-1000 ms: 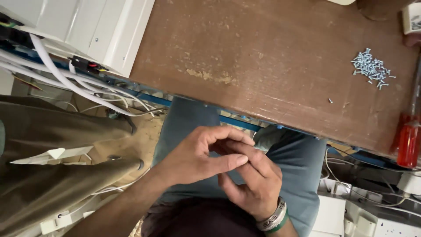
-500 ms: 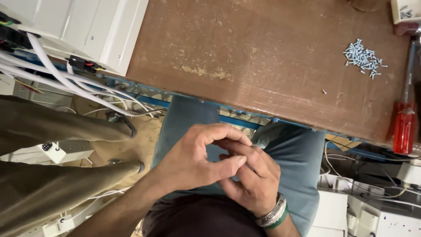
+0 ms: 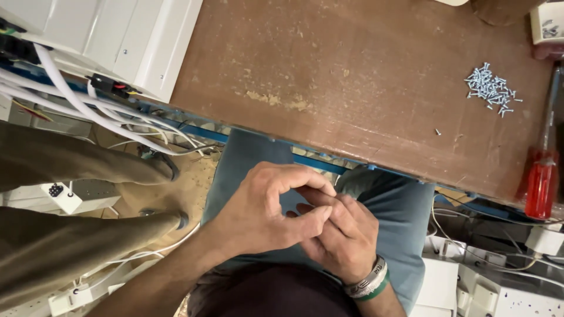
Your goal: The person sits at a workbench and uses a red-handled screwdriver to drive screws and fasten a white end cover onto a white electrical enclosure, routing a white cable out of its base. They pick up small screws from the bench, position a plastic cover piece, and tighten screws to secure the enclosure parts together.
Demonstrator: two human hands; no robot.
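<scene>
While both hands meet over the lap, whatever sits between the fingers is too small or too hidden to make out. The left hand [image 3: 264, 214] is curled, its thumb and forefinger bent toward the fingertips of the right hand [image 3: 341, 238]; the fingers of the two touch at the middle. The right hand lies palm up and half cupped beneath the left, so I cannot tell whether either one grips an item. A striped wristband [image 3: 367, 285] with a green edge circles the right wrist.

Both hands hover above blue-grey trousers [image 3: 399, 217], just below the near edge of the brown surface [image 3: 352, 76]. That surface is worn, with a pale scuffed patch near its middle. A heap of small silver screws [image 3: 489, 89] lies toward its far right, and a lone screw [image 3: 437, 132] rests apart from the heap, nearer the edge. A screwdriver [image 3: 543, 170] with a red handle lies at the right border, shaft pointing away from the person. A white cabinet [image 3: 117, 35] occupies the upper left, with white cables [image 3: 76, 100] running from beneath it. Another person's legs in olive trousers [image 3: 64, 205] stand at the left on the floor, beside a white power strip [image 3: 64, 196].
</scene>
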